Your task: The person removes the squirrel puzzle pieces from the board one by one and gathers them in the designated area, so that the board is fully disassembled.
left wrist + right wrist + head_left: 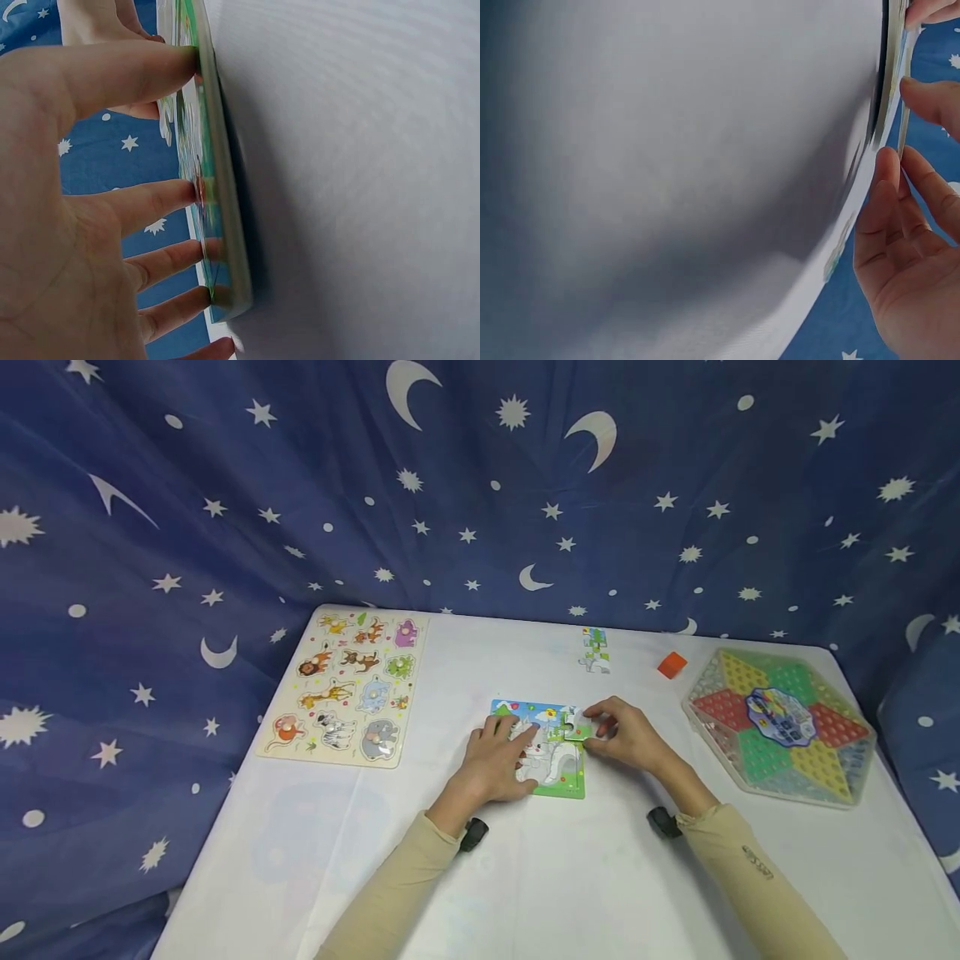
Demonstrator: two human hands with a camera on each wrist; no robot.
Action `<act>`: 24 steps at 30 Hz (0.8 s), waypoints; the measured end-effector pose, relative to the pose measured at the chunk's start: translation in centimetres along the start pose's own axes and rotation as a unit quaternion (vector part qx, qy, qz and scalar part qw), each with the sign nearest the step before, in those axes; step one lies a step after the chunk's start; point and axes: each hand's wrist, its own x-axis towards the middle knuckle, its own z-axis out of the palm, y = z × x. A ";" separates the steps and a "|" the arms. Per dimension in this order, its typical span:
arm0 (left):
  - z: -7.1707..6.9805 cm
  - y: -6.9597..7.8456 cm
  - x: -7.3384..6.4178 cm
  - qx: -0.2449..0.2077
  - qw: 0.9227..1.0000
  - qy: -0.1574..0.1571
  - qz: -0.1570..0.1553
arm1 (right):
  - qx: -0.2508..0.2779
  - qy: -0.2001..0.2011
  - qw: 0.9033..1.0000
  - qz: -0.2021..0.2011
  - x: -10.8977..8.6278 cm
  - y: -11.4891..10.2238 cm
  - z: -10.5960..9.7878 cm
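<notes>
Across the apparently part-filled puzzle [561,792], the left hand [492,763] is spread; one piece [579,732] is pinched by the right hand [632,735]; loose pieces [596,664] are left unplaced.

L grip [495,767] hides pt of puzzle [555,768]; sleeves [393,889] cut off.

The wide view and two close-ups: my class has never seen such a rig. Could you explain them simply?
There is no robot, just a person working bare-handed. The wide picture is taken from the head, looking down; the close-ups come from the left and right wrists, so the white table looks sideways. On it lie an animal board, a puzzle board, loose puzzle pieces, an orange block and a hexagonal game box. The left hand rests spread on the puzzle board; the right hand pinches a puzzle piece near its right edge.
</notes>
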 end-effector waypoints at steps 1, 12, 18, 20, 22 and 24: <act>0.0 0.0 0.0 0.000 1.000 0.000 0.001 | -0.002 0.003 1.000 0.002 0.1 0.2 0.0; 0.1 0.1 0.0 0.003 1.000 0.005 0.000 | -0.010 0.025 0.999 0.025 1.4 2.0 -0.9; 0.2 0.0 0.0 0.003 1.000 0.006 -0.001 | -0.017 0.036 0.998 0.042 2.6 2.8 -1.6; 0.2 0.1 0.0 0.004 1.000 0.005 -0.002 | -0.020 0.037 0.998 0.046 3.0 3.1 -1.8; 0.2 0.1 0.0 0.003 1.000 0.002 -0.003 | -0.022 0.037 0.998 0.053 3.4 3.2 -2.1; 0.1 0.1 0.0 0.001 1.000 0.000 -0.002 | -0.024 0.034 0.997 0.062 3.8 3.3 -2.3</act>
